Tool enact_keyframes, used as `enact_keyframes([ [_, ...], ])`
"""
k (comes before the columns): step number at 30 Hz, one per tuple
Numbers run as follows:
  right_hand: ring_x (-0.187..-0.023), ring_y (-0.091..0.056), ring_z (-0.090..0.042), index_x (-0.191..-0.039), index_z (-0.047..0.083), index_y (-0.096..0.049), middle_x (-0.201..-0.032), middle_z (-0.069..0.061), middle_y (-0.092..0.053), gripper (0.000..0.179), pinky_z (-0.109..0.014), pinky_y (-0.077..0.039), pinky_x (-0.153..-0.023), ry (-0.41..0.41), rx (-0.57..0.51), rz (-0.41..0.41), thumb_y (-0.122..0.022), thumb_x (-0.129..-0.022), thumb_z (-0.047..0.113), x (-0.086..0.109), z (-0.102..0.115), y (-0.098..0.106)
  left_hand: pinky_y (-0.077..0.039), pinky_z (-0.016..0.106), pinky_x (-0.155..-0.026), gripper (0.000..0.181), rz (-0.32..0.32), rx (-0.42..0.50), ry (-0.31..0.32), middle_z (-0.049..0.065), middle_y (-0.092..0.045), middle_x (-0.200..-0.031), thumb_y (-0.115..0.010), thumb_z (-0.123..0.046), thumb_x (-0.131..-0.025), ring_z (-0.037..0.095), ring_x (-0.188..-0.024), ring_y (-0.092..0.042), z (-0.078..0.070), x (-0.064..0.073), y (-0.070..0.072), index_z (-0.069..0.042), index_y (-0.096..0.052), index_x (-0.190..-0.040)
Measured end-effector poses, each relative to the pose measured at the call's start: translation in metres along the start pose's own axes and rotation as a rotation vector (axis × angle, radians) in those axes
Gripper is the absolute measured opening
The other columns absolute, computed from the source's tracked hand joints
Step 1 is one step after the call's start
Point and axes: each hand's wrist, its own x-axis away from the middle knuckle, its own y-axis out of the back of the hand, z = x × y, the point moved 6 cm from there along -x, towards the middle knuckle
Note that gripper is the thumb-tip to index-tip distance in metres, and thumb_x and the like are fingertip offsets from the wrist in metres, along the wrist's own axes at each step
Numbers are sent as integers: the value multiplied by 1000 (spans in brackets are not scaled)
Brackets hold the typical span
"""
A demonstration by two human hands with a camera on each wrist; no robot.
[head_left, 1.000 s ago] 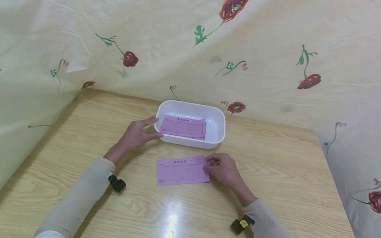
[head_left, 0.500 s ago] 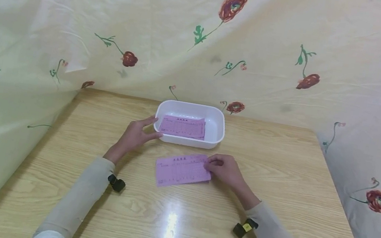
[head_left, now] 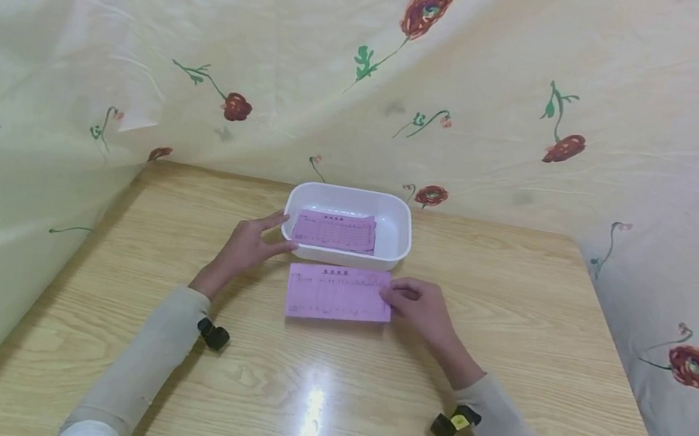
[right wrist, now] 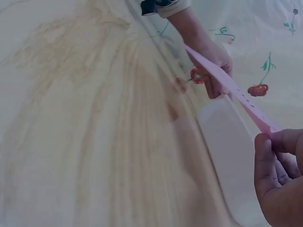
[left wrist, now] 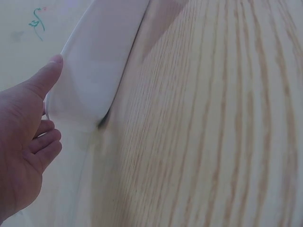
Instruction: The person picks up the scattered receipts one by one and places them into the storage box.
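My right hand (head_left: 424, 310) pinches a pink printed paper form (head_left: 337, 296) by its right edge, thumb against finger. The form is raised above the table, just in front of a white plastic box (head_left: 396, 237); in the right wrist view the form (right wrist: 232, 89) appears nearly edge-on. Inside the box, towards its left, lie similar pink forms (head_left: 334, 231) with slightly uneven edges. My left hand (head_left: 249, 244) holds the box's left end, thumb at the front corner and a finger on the left rim. In the left wrist view, the thumb lies along the box wall (left wrist: 94, 71).
The box stands near the back of a wood-grain table (head_left: 492, 271). A flower-patterned cloth (head_left: 323, 38) hangs behind it and along both sides. Small dark cameras are strapped at both wrists, and a light reflection shows on the tabletop.
My right hand has lifted the form off the table and levelled it, bringing it up towards the box's front. My left hand stays at the box.
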Motion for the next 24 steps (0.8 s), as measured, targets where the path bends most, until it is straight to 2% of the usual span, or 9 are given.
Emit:
enact_keyframes([
  [9, -97, -73, -21, -116, -2, -69, -112, -18, -73, 25, -31, -63, -84, 21, -117, -30, -71, -97, 14, -5, 20, 14, -31, 57, -121, 76, 0, 3, -1, 19, -41, -157, -79, -43, -87, 43, -147, -36, 0, 0, 0, -6, -52, -148],
  [20, -93, -70, -16, -122, -5, -68, -111, -19, -70, 29, -28, -63, -83, 83, -136, -90, -70, -98, 12, -19, 46, 35, -33, 55, -120, 76, -1, -5, 6, 18, -41, -157, -80, -42, -87, 40, -146, -38, -3, 2, 1, -4, -52, -147],
  [24, -90, -68, -13, -124, -8, -66, -109, -17, -68, 33, -26, -63, -82, 99, -177, -121, -71, -98, 11, -28, 55, 45, -33, 55, -120, 75, -3, -5, 12, 16, -41, -157, -79, -44, -88, 38, -146, -38, -1, 0, 1, -5, -53, -147],
])
